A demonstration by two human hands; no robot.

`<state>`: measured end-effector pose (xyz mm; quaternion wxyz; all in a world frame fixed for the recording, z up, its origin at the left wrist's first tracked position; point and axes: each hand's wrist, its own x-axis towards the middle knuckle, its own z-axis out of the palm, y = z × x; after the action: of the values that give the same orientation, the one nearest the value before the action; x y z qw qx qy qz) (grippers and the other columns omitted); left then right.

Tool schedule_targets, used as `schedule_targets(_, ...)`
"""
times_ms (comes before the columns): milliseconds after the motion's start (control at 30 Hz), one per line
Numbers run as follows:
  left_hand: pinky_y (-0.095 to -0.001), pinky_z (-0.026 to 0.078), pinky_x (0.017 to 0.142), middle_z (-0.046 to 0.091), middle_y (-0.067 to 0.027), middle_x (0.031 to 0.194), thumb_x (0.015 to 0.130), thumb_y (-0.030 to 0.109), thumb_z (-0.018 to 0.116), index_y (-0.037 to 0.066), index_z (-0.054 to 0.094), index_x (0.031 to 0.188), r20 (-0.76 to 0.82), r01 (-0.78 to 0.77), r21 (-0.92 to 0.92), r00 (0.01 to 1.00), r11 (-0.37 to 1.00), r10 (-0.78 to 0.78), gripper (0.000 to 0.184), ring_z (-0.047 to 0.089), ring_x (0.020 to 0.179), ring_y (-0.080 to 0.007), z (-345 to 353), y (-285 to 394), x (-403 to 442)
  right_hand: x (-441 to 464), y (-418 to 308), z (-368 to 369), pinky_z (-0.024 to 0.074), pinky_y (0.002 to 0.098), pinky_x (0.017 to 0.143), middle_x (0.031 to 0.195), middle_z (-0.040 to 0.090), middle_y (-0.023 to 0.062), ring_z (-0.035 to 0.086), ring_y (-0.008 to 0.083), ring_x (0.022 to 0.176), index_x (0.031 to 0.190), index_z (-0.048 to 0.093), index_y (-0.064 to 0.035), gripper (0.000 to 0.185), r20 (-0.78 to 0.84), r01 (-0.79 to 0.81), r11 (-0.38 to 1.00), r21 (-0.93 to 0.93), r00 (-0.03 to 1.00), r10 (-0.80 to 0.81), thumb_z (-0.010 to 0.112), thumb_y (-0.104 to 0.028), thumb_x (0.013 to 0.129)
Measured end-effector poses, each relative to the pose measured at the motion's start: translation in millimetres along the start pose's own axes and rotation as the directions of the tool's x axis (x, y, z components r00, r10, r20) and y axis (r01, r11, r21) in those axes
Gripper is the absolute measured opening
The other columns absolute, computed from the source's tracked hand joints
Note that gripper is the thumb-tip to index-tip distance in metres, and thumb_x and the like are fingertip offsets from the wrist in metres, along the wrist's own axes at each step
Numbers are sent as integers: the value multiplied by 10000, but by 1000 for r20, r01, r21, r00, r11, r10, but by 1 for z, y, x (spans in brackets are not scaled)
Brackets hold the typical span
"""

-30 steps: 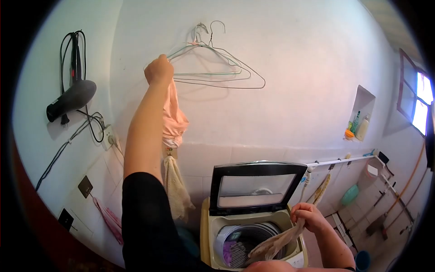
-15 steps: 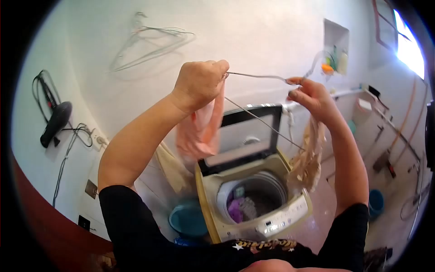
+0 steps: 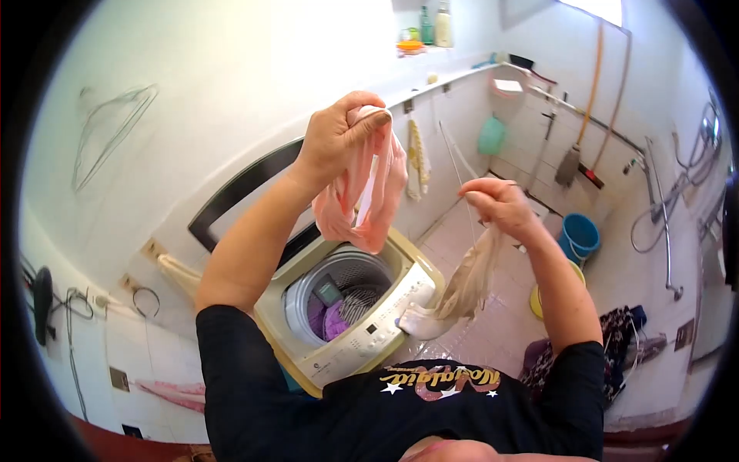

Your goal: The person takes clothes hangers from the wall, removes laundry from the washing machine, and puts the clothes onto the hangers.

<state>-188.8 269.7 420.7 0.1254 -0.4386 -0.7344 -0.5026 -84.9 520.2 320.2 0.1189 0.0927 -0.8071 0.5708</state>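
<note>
My left hand [image 3: 342, 138] is raised above the washing machine [image 3: 416, 300], its fingers closed on a pink garment [image 3: 385, 200]. The garment hangs down in a loop of soft folds; its exact kind does not show. Lower and to the right, my right hand [image 3: 504, 209] pinches a thin wire hanger [image 3: 466, 212], mostly hidden by the hand and cloth. A beige garment [image 3: 466, 289] hangs below that hand, its lower end near the machine's control panel. Inside the open drum [image 3: 289, 296] lie purple cloth [image 3: 336, 319] and striped cloth [image 3: 358, 304].
The machine's lid [image 3: 231, 192] stands raised against the wall. Wire hangers [image 3: 115, 131] hang at left. A blue bucket [image 3: 579, 235] stands on the tiled floor at right, near dark patterned clothes [image 3: 620, 339]. Bottles [image 3: 443, 27] occupy a wall niche.
The view has turned right and downward. My hands have moved apart: the pink garment is off the wire and in my left hand, while my right hand has lowered with the hanger and beige garment.
</note>
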Motion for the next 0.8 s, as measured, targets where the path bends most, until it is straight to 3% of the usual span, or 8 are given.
schedule_targets(100,-193,431,713,591,7,846,860,201,609,44,606,1005,48,-80,-37,996,996,81,213,519,786,-57,53,6,16,-6,26,1,397,192,546,707,557,-22,471,42,589,1006,628,-11,253,25,44,988,-145,999,-41,601,-194,833)
schedule_targets(133,-193,431,713,591,7,846,860,201,609,44,606,1005,74,-88,-51,993,995,92,213,519,786,-57,69,6,19,-8,36,7,406,240,565,658,563,-3,473,74,599,941,640,14,336,4,49,997,60,999,-50,670,-282,783)
schedule_targets(200,-193,435,710,596,0,862,859,179,607,42,603,1025,91,-146,-43,985,988,149,215,518,792,-53,98,9,20,-12,55,2,399,238,543,622,547,-19,464,67,577,851,645,20,302,-51,17,1000,8,999,-16,654,-275,789)
schedule_targets(300,-231,462,756,599,-32,940,838,192,609,29,546,1123,401,191,-220,912,957,-89,334,550,846,-79,115,12,14,-35,60,-41,391,240,516,594,538,-18,462,73,550,760,637,6,256,-124,-115,989,97,984,127,616,-245,806)
schedule_targets(400,-285,471,827,596,-89,1030,841,367,571,24,528,1141,600,493,-377,775,784,-198,458,567,960,-146,126,-16,-2,-55,81,-95,402,259,513,578,544,20,471,93,538,755,627,-1,218,-170,-169,978,-119,974,148,549,-194,818)
schedule_targets(500,-301,463,855,594,-108,1073,825,356,593,22,530,1130,685,704,-370,647,606,-334,457,563,992,-168,154,-24,-18,-74,86,-126,444,283,582,639,583,90,512,136,590,854,615,15,175,-193,-69,942,-328,981,5,501,-109,807)
schedule_targets(700,-258,462,680,622,-45,831,762,149,618,-5,611,950,578,389,-69,766,919,-281,243,558,768,-104,198,-74,-43,-101,71,-151,461,248,682,734,621,68,560,115,695,879,596,53,200,-378,-119,918,-379,925,-36,449,-19,763)
schedule_targets(800,-289,467,612,596,-10,756,786,159,602,14,601,915,545,481,-48,747,876,-381,194,571,676,-125,204,-79,-41,-109,84,-160,458,247,670,727,614,56,556,112,688,868,593,50,192,-493,-126,920,-371,866,-81,457,-22,754)
